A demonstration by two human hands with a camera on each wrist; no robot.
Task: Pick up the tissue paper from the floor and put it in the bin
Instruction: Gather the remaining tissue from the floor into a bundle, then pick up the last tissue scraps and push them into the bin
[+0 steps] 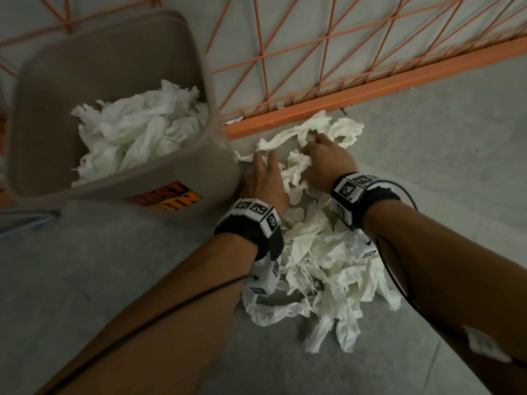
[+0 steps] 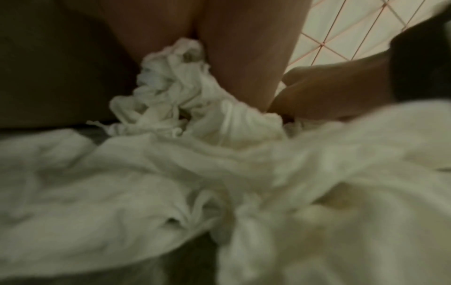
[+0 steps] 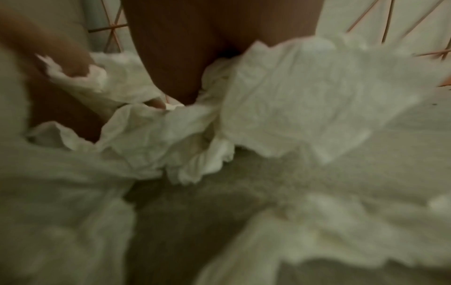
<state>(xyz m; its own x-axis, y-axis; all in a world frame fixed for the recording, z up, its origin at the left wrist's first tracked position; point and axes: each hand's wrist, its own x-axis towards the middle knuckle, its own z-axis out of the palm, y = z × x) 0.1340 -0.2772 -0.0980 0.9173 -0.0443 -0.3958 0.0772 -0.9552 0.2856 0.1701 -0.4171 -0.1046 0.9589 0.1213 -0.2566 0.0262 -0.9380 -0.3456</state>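
Both hands are down on the floor in the far part of a loose heap of white tissue paper; the heap runs from beyond the fingertips, back between and under both wrists, and on toward the person beneath the forearms. The left hand lies palm-down with its fingers spread and fairly straight, pressed onto the tissue just beside the near corner of the bin; the left wrist view shows crumpled tissue bunched up against the palm and fingers, but that view is blurred and whether any finger curls round a piece cannot be told. The right hand sits just right of the left, the two close together with a twisted strip of tissue between them; its fingers are bent down into the paper, and in the right wrist view a fingertip presses into gathered folds of tissue, so this hand is gripping a clump. More tissue lies beyond the right hand's fingertips, touching the base rail of an orange wire fence; a small separate scrap lies by the right forearm, nearer the person. The bin stands to the left of the left hand, open-topped, with a mound of tissue already inside it; an orange label shows on its near wall. Each wrist wears a black band with marker tiles; thin black cables run back along both forearms.
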